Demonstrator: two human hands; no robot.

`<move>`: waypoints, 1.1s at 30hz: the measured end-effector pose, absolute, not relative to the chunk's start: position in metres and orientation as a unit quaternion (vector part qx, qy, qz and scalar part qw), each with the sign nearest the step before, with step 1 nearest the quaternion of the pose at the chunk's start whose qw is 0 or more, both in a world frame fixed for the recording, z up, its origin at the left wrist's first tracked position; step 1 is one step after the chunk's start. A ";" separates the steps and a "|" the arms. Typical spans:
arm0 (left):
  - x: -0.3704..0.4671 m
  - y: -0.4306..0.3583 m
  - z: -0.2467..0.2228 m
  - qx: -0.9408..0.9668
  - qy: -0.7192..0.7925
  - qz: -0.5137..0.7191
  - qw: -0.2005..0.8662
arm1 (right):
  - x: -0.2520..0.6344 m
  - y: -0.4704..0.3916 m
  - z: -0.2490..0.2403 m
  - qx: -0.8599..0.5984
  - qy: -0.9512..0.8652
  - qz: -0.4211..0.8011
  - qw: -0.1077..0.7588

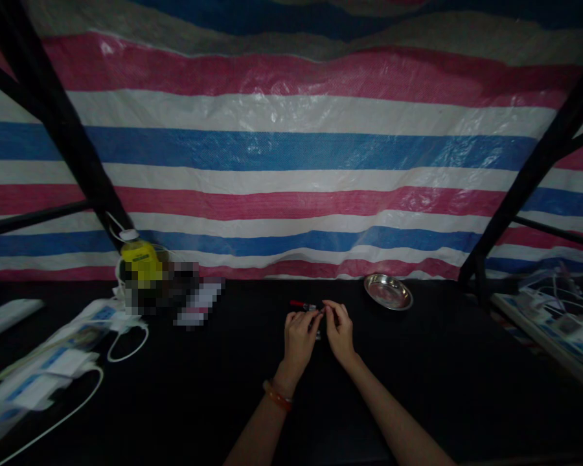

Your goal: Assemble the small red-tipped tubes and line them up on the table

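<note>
The left wrist [284, 382] wears a rounded bracelet [276, 397] in amber-orange and reddish brown, with a glossy, partly see-through look and a small pale patch near its inner edge. It circles the arm just below the left hand [298, 340]; whether it is one thick band or several thin ones is too blurred to tell. Both the left forearm [260, 430] and the right forearm [393, 414] are bare and slim, narrowing smoothly towards the wrists. The right hand [340, 330] is bare too, with slender fingers.
</note>
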State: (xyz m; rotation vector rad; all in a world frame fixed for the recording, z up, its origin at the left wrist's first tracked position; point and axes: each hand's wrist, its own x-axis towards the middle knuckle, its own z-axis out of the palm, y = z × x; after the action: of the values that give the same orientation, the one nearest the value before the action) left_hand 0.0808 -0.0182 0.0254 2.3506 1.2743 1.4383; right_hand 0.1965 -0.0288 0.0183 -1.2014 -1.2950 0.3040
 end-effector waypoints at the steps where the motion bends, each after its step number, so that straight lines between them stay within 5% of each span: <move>1: 0.081 -0.018 0.026 0.779 0.415 0.466 0.056 | 0.196 -0.029 0.018 -0.520 -0.551 0.142 0.637; 13: 0.082 -0.021 0.030 0.800 0.399 0.441 0.082 | 0.189 -0.028 0.022 -0.474 -0.398 0.278 0.735; 33: 0.078 -0.021 0.032 0.780 0.436 0.441 0.077 | 0.186 -0.025 0.020 -0.442 -0.379 0.362 0.728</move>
State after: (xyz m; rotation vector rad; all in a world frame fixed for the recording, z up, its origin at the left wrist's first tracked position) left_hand 0.0777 -0.0207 0.0320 2.3386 1.3077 1.3227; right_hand 0.1859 -0.0250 0.0203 -0.9737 -0.8341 0.7974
